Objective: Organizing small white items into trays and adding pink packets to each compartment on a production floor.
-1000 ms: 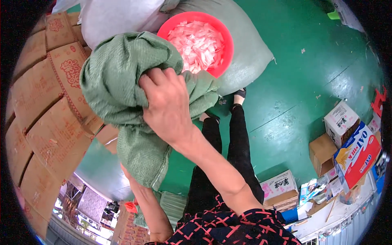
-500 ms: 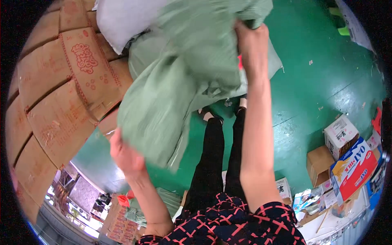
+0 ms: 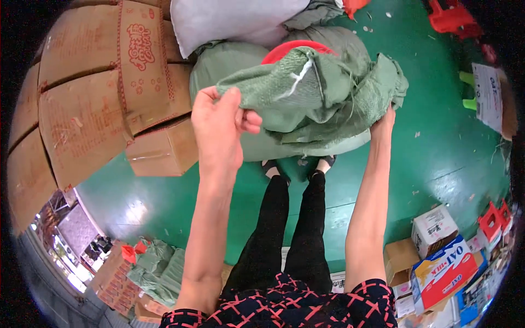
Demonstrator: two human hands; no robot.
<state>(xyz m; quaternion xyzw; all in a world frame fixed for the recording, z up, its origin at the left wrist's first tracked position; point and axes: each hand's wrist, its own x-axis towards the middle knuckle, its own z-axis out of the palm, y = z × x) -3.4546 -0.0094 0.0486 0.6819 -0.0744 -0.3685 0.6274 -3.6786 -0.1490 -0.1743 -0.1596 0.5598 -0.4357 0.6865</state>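
Note:
A green woven sack (image 3: 333,109) hangs bunched between my two hands, with a white string or torn strip on its upper part and loose threads in the middle. My left hand (image 3: 219,131) pinches its left end between thumb and fingers. On the other side my right hand (image 3: 384,123) grips the bunched right end from below, its fingers mostly hidden by the cloth. Just behind the sack shows the rim of a round red thing (image 3: 301,45), partly covered. Bulging green sacks (image 3: 229,68) lie beneath and behind it, in front of my feet.
Stacked brown cartons (image 3: 82,126) rise at the left. A large white sack (image 3: 235,22) lies at the far side. Lower right are a white carton (image 3: 435,229), an open brown box (image 3: 399,259) and a blue-and-red carton (image 3: 445,273). Red plastic stools (image 3: 454,22) stand far right.
The sack, held high and blurred before, is now lower and bunched. My left hand has moved up and right onto its edge; my right hand has moved right and down.

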